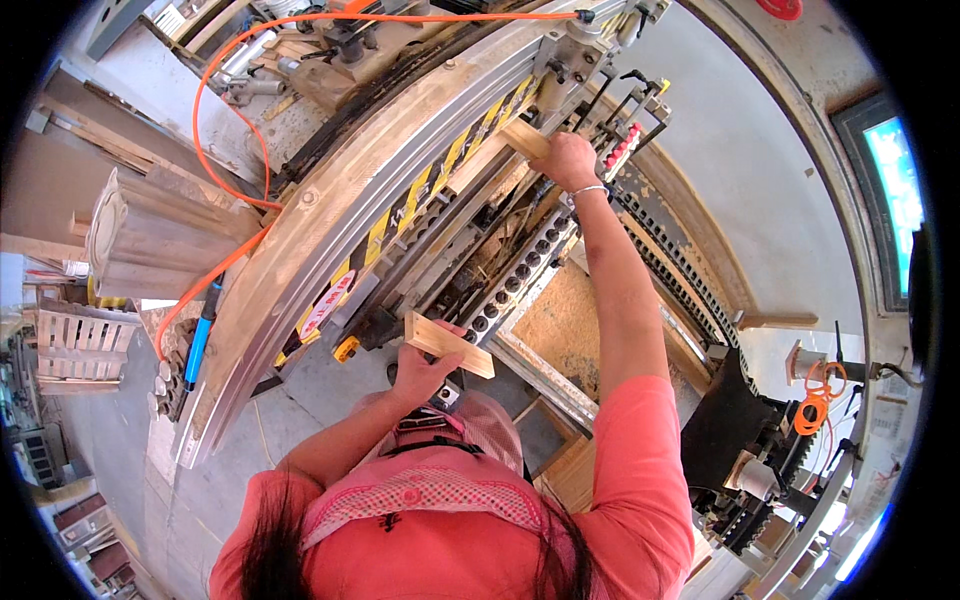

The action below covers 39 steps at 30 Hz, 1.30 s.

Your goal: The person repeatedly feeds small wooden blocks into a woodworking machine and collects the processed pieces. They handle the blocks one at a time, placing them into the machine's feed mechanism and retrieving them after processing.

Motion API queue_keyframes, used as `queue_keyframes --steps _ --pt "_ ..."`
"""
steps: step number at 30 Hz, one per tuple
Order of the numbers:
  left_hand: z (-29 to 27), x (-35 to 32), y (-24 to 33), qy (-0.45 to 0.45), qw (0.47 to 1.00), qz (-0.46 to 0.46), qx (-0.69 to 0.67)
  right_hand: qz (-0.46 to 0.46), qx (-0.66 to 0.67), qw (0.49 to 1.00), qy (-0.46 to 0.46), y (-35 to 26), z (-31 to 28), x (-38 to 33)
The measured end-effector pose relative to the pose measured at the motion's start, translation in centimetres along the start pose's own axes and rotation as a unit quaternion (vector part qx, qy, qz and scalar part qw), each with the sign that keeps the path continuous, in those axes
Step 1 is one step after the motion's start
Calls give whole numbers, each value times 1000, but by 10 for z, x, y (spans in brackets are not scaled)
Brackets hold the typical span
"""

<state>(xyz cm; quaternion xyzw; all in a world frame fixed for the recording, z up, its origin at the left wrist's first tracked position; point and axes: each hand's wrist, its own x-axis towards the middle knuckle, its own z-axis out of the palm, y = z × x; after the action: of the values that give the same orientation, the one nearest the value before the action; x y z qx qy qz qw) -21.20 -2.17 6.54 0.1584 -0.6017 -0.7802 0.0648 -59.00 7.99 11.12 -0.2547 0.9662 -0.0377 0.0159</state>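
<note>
My left hand (420, 378) holds a short, pale wooden block (440, 338) in front of my waist, thumb and fingers closed around it. My right arm reaches out to the far end of the machine. There my right hand (570, 162) grips the end of another pale wooden block (522, 138), though some of its fingers are hidden. Just left of that block, a further light wood piece (477, 166) lies along the machine bed. A row of round black pads (522, 270) runs between my two hands.
A yellow-and-black striped rail (410, 205) borders the bed on the left. Red knobs (622, 146) stand beside my right wrist. Sawdust covers a panel (560, 325) under my right arm. An orange hose (197, 130) loops at left, above a blue air gun (200, 345). A lit screen (893, 190) hangs right.
</note>
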Motion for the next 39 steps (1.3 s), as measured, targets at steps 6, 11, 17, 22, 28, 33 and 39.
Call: queue_keyframes --steps 6,11,17,22,28,33,39 --pt "2 0 0 2 1000 14 4 0 -4 1000 -8 -2 -3 1" --pt "3 1 7 -2 1000 14 21 -3 -5 1000 -4 -3 -7 0" --pt "3 2 5 -13 999 5 42 -5 2 1000 -10 5 3 6" --pt "1 0 9 -10 998 -15 58 -20 2 1000 6 1 -1 3" --pt "-1 -1 8 -28 997 -26 72 -38 1 999 12 3 0 2" --pt "4 -1 14 -15 998 -20 61 -16 5 1000 -10 -5 -8 1" --pt "2 -3 18 -23 995 -11 99 -43 7 998 40 6 6 4"
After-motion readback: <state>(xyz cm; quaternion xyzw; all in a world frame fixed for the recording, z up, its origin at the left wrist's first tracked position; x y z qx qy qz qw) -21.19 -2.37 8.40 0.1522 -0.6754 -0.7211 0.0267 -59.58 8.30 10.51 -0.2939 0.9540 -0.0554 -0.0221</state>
